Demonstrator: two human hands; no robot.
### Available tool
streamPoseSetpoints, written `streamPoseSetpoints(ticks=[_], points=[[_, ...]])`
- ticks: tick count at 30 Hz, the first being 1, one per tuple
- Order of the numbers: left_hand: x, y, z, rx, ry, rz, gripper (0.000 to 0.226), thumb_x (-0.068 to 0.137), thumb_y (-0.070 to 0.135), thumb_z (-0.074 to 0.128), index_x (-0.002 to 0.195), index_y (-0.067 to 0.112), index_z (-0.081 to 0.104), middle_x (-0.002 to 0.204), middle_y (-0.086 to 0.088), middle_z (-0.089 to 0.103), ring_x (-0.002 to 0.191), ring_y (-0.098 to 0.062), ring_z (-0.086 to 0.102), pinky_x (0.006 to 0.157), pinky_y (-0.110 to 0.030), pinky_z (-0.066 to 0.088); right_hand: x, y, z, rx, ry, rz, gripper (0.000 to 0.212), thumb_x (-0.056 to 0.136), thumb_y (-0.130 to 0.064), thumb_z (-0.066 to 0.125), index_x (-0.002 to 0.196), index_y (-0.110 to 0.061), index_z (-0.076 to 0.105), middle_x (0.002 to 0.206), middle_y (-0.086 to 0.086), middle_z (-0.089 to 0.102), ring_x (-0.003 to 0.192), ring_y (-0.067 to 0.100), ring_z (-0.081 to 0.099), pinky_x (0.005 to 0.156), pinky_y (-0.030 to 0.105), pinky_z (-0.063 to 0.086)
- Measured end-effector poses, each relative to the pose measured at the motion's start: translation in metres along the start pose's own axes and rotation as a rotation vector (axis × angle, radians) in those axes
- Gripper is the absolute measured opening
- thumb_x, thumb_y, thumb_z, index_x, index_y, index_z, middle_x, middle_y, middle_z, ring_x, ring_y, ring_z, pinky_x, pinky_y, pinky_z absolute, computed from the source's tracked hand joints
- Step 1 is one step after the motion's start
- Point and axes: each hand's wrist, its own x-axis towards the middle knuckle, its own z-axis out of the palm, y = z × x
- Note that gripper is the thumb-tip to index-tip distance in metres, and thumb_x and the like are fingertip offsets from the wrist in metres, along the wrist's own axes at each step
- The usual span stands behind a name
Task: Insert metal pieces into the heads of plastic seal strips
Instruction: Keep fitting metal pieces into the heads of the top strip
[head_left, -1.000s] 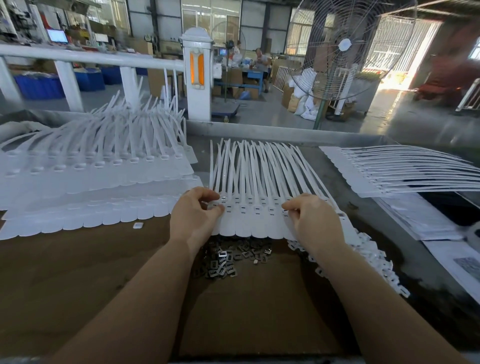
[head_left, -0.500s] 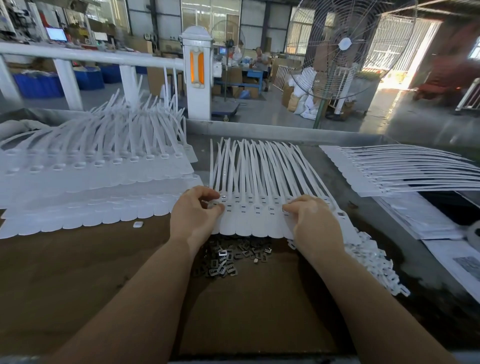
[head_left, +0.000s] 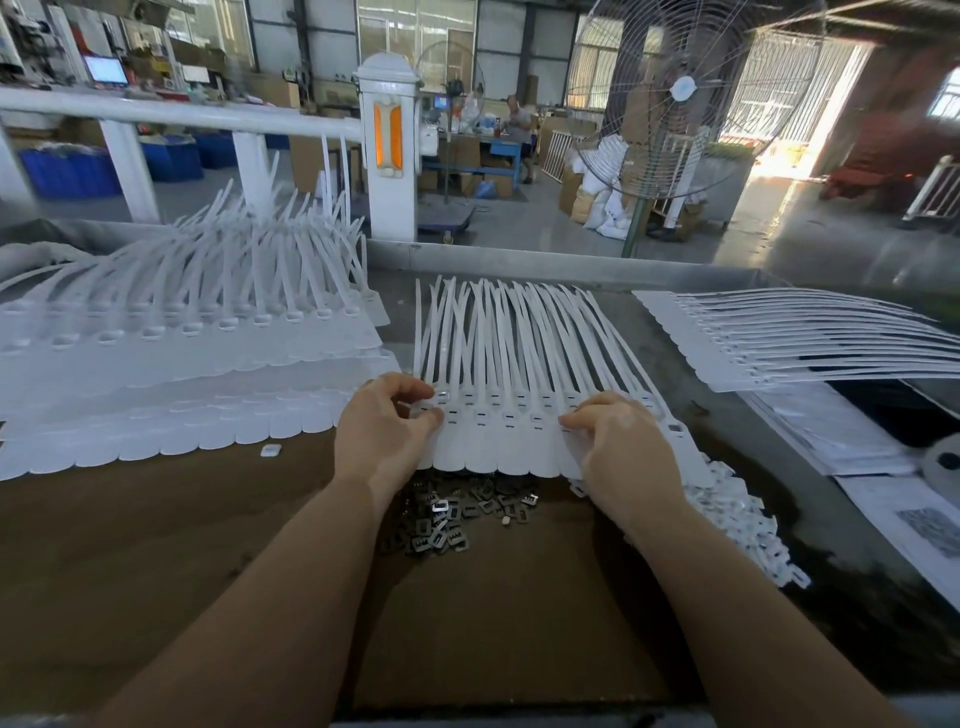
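Under left hand (head_left: 383, 423) fingers: metal piece (head_left: 442, 399) on seal strips (head_left: 511, 415)
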Motion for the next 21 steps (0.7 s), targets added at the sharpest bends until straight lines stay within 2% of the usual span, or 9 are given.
streamPoseSetpoints(ticks=[4, 8, 13, 17, 21], points=[[0.001, -0.001, 0.0, 0.003, 0.001, 0.005, 0.015, 0.08, 0.02, 0.072, 0.089, 0.028, 0.062, 0.081, 0.009, 0.057, 0.073, -0.002, 0.051, 0.062, -0.013, 0.035, -0.006, 0.001, -0.013, 0.111, 0.012, 0.016, 0.025, 0.088, -0.004, 0.054, 0.105, -0.012, 0.07, 0.112, 0.001, 0.061, 0.108, 0.016, 0.053, 0.097, 0.03, 0.042], [0.001, -0.001, 0.0, -0.007, 0.002, 0.003, 0.015, 0.08, 0.02, 0.073, 0.088, 0.027, 0.062, 0.08, 0.01, 0.057, 0.073, -0.001, 0.051, 0.061, -0.012, 0.035, -0.014, 0.001, -0.03, 0.171, -0.042, 0.048, 0.012, 0.084, -0.011, 0.065, 0.087, -0.02, 0.071, 0.09, -0.005, 0.066, 0.08, 0.007, 0.059, 0.075, 0.019, 0.046], [0.001, 0.0, 0.0, 0.0, 0.001, 0.002, 0.015, 0.08, 0.021, 0.073, 0.087, 0.028, 0.062, 0.079, 0.01, 0.058, 0.072, -0.001, 0.051, 0.06, -0.013, 0.035, -0.024, -0.002, -0.043, 0.028, -0.208, 0.014, 0.004, 0.081, -0.02, 0.07, 0.081, -0.025, 0.07, 0.083, -0.01, 0.064, 0.073, 0.004, 0.059, 0.076, 0.023, 0.052], [0.001, 0.0, 0.0, -0.005, 0.007, 0.0, 0.015, 0.08, 0.02, 0.073, 0.085, 0.028, 0.062, 0.076, 0.01, 0.056, 0.07, -0.002, 0.051, 0.058, -0.014, 0.034, -0.03, 0.002, -0.054, -0.054, -0.308, 0.036, 0.004, 0.081, -0.026, 0.07, 0.08, -0.03, 0.069, 0.076, -0.017, 0.059, 0.073, -0.001, 0.057, 0.073, 0.017, 0.049], [0.001, 0.0, 0.001, -0.001, 0.012, -0.009, 0.015, 0.08, 0.022, 0.073, 0.085, 0.029, 0.061, 0.076, 0.011, 0.055, 0.068, -0.002, 0.051, 0.056, -0.015, 0.033, -0.035, 0.003, -0.068, -0.103, -0.43, 0.046, 0.009, 0.074, -0.03, 0.076, 0.07, -0.033, 0.068, 0.067, -0.019, 0.061, 0.067, -0.004, 0.058, 0.065, 0.016, 0.048]])
